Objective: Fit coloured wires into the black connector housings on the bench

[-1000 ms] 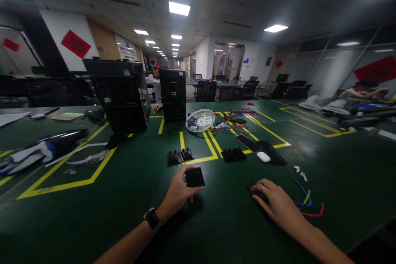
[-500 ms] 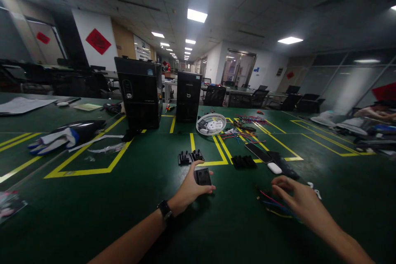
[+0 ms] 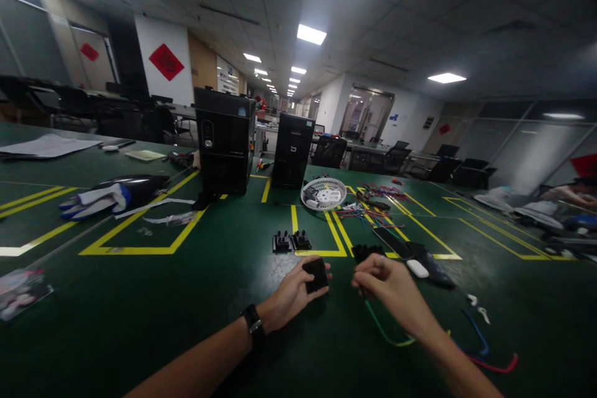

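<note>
My left hand (image 3: 295,291) is closed around a small, square black plastic part (image 3: 317,276), with the thumb across its face. To the right of it, my right hand (image 3: 392,291) pinches a green wire (image 3: 379,323), which hangs in a curve below the fingers. The pinched wire end is too small to make out. A blue wire (image 3: 478,331) and a red wire (image 3: 499,368) lie beyond my right forearm. Two black plastic pieces with upright prongs (image 3: 291,241) stand ahead of my left hand. More black pieces (image 3: 366,252) sit just behind my right fingers, partly covered.
A white plastic basket (image 3: 323,194) stands mid-table beside loose coloured wires (image 3: 373,206). Two black computer cases (image 3: 224,143) rise at the back. A phone (image 3: 393,242), a white earphone case (image 3: 417,268) and earphones (image 3: 478,308) lie right; a glove (image 3: 100,199) lies left.
My right hand has moved left toward my left hand, bringing the green wire away from the other wires. My left hand has turned the black part and closed more on it.
</note>
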Action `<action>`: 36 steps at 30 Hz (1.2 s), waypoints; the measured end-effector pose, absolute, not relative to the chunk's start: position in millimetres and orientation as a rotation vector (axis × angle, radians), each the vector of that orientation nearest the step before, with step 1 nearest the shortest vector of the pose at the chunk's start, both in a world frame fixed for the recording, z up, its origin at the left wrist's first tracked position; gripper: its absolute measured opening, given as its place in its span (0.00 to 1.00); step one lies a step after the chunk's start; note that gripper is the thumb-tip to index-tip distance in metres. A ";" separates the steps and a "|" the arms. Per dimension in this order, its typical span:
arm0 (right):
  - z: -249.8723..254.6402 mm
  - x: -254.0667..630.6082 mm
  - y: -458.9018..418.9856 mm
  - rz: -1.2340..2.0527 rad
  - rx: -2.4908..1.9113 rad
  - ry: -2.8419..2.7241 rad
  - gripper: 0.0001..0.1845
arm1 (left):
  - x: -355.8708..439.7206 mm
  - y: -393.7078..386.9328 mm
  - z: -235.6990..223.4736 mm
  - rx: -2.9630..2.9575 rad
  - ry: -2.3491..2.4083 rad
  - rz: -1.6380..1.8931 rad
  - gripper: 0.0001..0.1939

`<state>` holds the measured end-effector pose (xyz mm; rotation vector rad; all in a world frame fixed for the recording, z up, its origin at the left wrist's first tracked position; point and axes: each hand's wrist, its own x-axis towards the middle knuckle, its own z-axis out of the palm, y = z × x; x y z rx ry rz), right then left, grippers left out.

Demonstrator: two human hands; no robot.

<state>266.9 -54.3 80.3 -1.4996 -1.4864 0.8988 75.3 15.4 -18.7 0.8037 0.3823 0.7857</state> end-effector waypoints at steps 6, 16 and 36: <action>21.6 223.1 -15.8 1.105 -1.308 -1.357 0.18 | 79.9 17.7 -25.2 0.888 0.455 0.834 0.29; 13.8 226.5 -30.1 1.038 -1.318 -1.358 0.16 | 80.7 21.8 -31.8 0.781 0.387 0.893 0.29; 1.3 219.3 -29.4 0.902 -1.282 -1.283 0.16 | 82.1 13.4 -29.9 0.881 0.316 0.865 0.33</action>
